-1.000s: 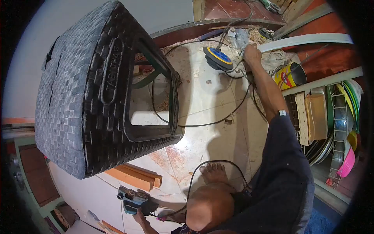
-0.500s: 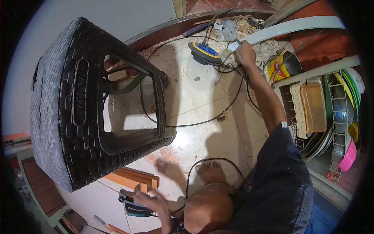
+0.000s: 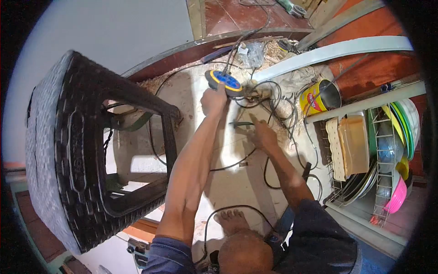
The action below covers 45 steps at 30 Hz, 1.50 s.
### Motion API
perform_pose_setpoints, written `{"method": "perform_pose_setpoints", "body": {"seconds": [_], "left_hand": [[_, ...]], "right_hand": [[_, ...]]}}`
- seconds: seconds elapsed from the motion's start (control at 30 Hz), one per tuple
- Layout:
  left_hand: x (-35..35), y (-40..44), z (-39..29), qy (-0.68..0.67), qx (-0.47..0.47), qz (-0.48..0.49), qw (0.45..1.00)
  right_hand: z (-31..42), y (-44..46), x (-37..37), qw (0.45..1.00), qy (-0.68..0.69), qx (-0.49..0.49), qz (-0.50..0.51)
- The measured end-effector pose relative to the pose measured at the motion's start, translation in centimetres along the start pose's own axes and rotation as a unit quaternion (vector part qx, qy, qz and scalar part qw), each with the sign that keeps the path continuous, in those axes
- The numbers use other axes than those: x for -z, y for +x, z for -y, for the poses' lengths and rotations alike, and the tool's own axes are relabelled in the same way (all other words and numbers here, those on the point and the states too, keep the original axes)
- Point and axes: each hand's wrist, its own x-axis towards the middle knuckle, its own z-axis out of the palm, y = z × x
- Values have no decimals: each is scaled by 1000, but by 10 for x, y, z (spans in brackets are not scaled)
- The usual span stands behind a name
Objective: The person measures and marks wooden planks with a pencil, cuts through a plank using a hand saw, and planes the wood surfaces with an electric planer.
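Observation:
A round sanding pad [image 3: 229, 81], blue and yellow on a dark base, sits on the tiled floor ahead of me. My left hand [image 3: 213, 100] reaches forward with its fingers closed on the pad's near edge. Just right of it, my right hand [image 3: 264, 135] is low over the floor. A thin dark green strip [image 3: 242, 123] sticks out leftward from its fingers; what it belongs to is hidden. Black cable [image 3: 273, 93] lies in loops beyond the right hand. Behind the pad, a long white curved strip [image 3: 333, 52] runs to the right.
A black woven-pattern plastic stool [image 3: 77, 155] lies tipped at left. Partly hidden below it are wooden pieces [image 3: 139, 231] and a power tool [image 3: 137, 251]. A yellow can [image 3: 315, 98] and a dish rack [image 3: 381, 155] stand at right. Wood shavings [image 3: 273, 49] lie along the back.
My left hand has left the power tool at lower left and come forward onto the sanding pad. My right hand has moved back from the white strip toward me. The view has shifted.

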Motion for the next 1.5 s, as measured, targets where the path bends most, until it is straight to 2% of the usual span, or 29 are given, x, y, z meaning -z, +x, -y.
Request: {"method": "perform_pose_setpoints", "body": {"seconds": [0.03,0.1,0.13,0.2,0.27,0.33,0.37,0.47,0.53,0.63,0.7,0.87,0.93,1.1,1.33,1.4,1.5], "left_hand": [[0,0,5,-20,-8,7,1000],[-10,9,27,-76,-24,21,997],[-15,9,47,-70,-18,24,997],[-19,13,76,-108,-60,71,990],[-26,10,109,-131,-66,50,988],[-26,3,126,-284,60,136,947],[-14,-13,120,-403,106,171,893],[-15,-29,122,-400,97,169,895],[-13,-42,119,-398,107,169,895],[-12,-49,115,-395,120,167,895],[-14,-46,119,-353,127,153,914],[-14,-45,120,-405,131,133,895],[-16,-44,120,-311,113,118,936],[8,-62,96,-321,150,91,931],[-18,-47,115,-296,112,42,948],[-43,-34,136,-332,85,17,939],[-48,-29,140,-360,100,46,927]], "right_hand": [[-1,5,-6,1000,1,-6,1],[-9,11,-28,992,14,128,-15],[-7,4,-35,992,17,124,-7],[3,1,-40,990,35,112,77],[-5,-28,-45,989,36,131,66],[-32,-41,-56,960,201,173,-85],[-31,-42,-44,961,199,175,-79],[-22,-37,-1,946,275,153,-79],[-3,-15,26,963,85,206,-151],[27,12,61,947,41,254,-192],[41,28,72,945,-1,280,-171],[59,56,70,921,-140,348,-104],[65,64,65,905,-160,379,-109],[76,66,64,868,-185,445,-118],[85,64,59,868,-222,435,-96],[86,64,58,867,-239,428,-83],[82,66,64,856,-210,466,-70]]}}
